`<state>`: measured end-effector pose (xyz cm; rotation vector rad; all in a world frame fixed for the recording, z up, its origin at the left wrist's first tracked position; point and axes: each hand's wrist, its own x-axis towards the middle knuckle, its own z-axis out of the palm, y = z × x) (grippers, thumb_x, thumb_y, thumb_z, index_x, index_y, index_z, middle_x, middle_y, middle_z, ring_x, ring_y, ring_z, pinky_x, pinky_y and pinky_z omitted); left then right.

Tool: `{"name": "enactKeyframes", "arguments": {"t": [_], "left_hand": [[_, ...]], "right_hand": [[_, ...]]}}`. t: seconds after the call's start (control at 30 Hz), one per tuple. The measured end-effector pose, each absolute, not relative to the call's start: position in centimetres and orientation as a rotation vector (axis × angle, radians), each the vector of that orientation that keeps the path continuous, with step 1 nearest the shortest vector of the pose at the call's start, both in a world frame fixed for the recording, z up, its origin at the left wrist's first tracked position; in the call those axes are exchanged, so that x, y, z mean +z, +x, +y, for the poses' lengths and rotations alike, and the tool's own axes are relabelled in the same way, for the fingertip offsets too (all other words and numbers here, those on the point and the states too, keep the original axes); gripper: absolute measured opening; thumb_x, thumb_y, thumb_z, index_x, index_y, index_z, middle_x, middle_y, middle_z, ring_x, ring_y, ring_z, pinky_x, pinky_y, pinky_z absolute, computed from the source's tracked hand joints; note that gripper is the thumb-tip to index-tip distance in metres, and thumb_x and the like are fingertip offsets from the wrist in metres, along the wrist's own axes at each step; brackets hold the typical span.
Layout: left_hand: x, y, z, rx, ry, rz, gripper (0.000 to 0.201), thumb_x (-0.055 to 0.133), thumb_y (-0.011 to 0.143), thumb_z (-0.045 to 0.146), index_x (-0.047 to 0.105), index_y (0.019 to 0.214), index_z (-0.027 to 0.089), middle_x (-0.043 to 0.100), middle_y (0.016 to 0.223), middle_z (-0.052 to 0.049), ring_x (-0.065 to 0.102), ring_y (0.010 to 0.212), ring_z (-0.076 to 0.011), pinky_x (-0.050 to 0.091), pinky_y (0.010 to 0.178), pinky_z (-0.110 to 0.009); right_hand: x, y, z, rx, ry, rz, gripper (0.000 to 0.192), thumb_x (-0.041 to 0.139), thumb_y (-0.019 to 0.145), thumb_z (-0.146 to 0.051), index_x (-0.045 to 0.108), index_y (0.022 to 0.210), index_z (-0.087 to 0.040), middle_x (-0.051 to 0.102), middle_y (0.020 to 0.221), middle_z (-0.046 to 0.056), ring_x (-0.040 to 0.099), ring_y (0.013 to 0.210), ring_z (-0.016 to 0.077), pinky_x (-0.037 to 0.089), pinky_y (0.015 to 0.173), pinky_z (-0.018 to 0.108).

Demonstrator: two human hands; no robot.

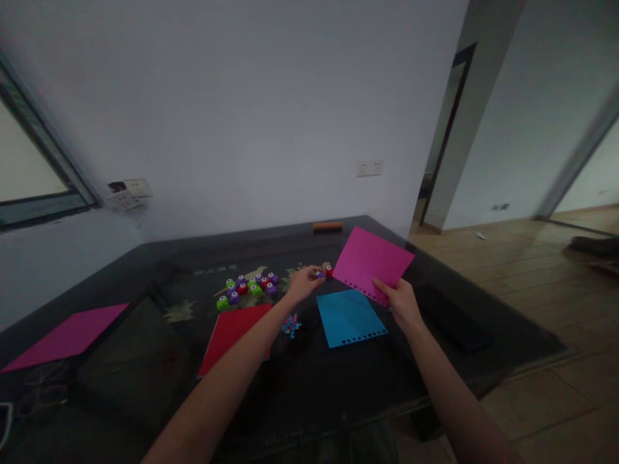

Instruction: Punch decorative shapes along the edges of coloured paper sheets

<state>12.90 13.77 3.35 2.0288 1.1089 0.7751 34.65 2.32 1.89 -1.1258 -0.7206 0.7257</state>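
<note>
My left hand (305,282) reaches over the middle of the table, its fingers closed around a small purple craft punch (320,274). Right beside that punch is a red craft punch (329,271). Raised and tilted above the table, a pink sheet (371,258) with a row of punched holes along its lower edge is gripped by my right hand (395,298). A blue sheet (351,317), also punched along its near edge, lies flat below it. Several green, purple and red punches (252,283) stand grouped left of my left hand.
Left of centre lies a red sheet (236,332), partly behind my left forearm. A small heap of coloured paper bits (291,325) sits beside it. Another pink sheet (70,336) is at the far left. A brown roll (327,227) rests near the wall.
</note>
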Motion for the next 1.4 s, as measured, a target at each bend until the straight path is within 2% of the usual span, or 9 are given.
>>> {"name": "enactKeyframes", "arguments": {"t": [0.13, 0.33, 0.47, 0.67, 0.83, 1.07, 1.17, 1.3, 1.4], "left_hand": [[2.4, 15.0, 15.7, 0.648, 2.261, 1.388, 0.028, 0.063, 0.075, 0.026, 0.064, 0.102, 0.021, 0.068, 0.095, -0.006, 0.062, 0.085, -0.0193, 0.045, 0.074, -0.027], [1.4, 16.2, 16.4, 0.614, 2.376, 1.431, 0.024, 0.064, 0.072, 0.024, 0.066, 0.096, 0.018, 0.067, 0.097, -0.012, 0.060, 0.096, -0.0276, 0.041, 0.083, -0.036], [1.2, 16.9, 16.5, 0.607, 2.434, 1.335, 0.021, 0.061, 0.074, 0.017, 0.064, 0.094, 0.016, 0.066, 0.100, -0.014, 0.059, 0.098, -0.0262, 0.040, 0.085, -0.034], [1.1, 18.3, 16.3, 0.654, 2.432, 1.209, 0.022, 0.058, 0.075, 0.014, 0.062, 0.096, 0.017, 0.064, 0.101, -0.009, 0.057, 0.099, -0.0232, 0.041, 0.087, -0.033], [1.2, 19.2, 16.2, 0.695, 2.397, 1.119, 0.022, 0.054, 0.076, 0.012, 0.062, 0.096, 0.017, 0.062, 0.104, -0.009, 0.056, 0.101, -0.0226, 0.041, 0.088, -0.033], [1.5, 18.8, 15.4, 0.751, 2.366, 1.047, 0.031, 0.051, 0.079, 0.012, 0.058, 0.108, 0.018, 0.059, 0.111, -0.010, 0.056, 0.100, -0.0211, 0.042, 0.088, -0.033], [1.5, 16.9, 14.4, 0.868, 2.329, 0.968, 0.037, 0.052, 0.078, 0.012, 0.053, 0.115, 0.015, 0.057, 0.115, -0.012, 0.058, 0.093, -0.0196, 0.045, 0.085, -0.033], [1.6, 13.3, 11.7, 1.080, 2.074, 0.933, 0.024, 0.051, 0.078, 0.011, 0.059, 0.101, 0.015, 0.062, 0.104, -0.011, 0.060, 0.092, -0.0200, 0.045, 0.086, -0.036], [1.7, 11.0, 9.2, 1.062, 1.713, 0.845, 0.020, 0.048, 0.083, 0.020, 0.057, 0.101, 0.015, 0.064, 0.096, -0.009, 0.064, 0.085, -0.0187, 0.049, 0.079, -0.035]], "right_hand": [[1.9, 34.8, 2.3, 0.735, -1.109, -0.730, 0.035, 0.079, 0.053, -0.029, 0.066, 0.082, -0.014, 0.070, 0.076, 0.005, 0.063, 0.060, 0.0157, 0.051, 0.058, 0.028], [2.3, 34.9, 2.1, 0.740, -1.089, -0.705, 0.034, 0.080, 0.053, -0.028, 0.067, 0.082, -0.014, 0.071, 0.076, 0.005, 0.064, 0.061, 0.0169, 0.053, 0.059, 0.029], [2.2, 35.0, 2.1, 0.740, -1.093, -0.716, 0.032, 0.079, 0.055, -0.027, 0.067, 0.082, -0.015, 0.071, 0.078, 0.005, 0.065, 0.063, 0.0181, 0.054, 0.061, 0.030], [1.9, 35.2, 2.3, 0.749, -1.114, -0.722, 0.033, 0.079, 0.055, -0.027, 0.068, 0.084, -0.016, 0.072, 0.081, 0.006, 0.067, 0.069, 0.0205, 0.055, 0.066, 0.033], [1.7, 35.3, 2.4, 0.745, -1.139, -0.719, 0.033, 0.079, 0.055, -0.028, 0.067, 0.084, -0.017, 0.072, 0.080, 0.005, 0.067, 0.068, 0.0197, 0.055, 0.065, 0.032], [1.9, 35.1, 2.3, 0.781, -1.115, -0.710, 0.033, 0.079, 0.055, -0.030, 0.067, 0.082, -0.016, 0.071, 0.078, 0.005, 0.066, 0.063, 0.0192, 0.054, 0.060, 0.031], [2.0, 35.0, 2.3, 0.822, -1.090, -0.713, 0.033, 0.077, 0.057, -0.033, 0.067, 0.084, -0.016, 0.071, 0.079, 0.005, 0.066, 0.065, 0.0197, 0.055, 0.062, 0.032], [2.1, 34.6, 2.1, 0.894, -1.078, -0.751, 0.031, 0.077, 0.059, -0.033, 0.067, 0.084, -0.017, 0.071, 0.078, 0.004, 0.066, 0.063, 0.0184, 0.054, 0.063, 0.031], [2.2, 33.9, 1.9, 1.000, -1.107, -0.828, 0.029, 0.077, 0.059, -0.032, 0.066, 0.082, -0.017, 0.071, 0.075, 0.004, 0.065, 0.058, 0.0174, 0.053, 0.058, 0.030]]}}
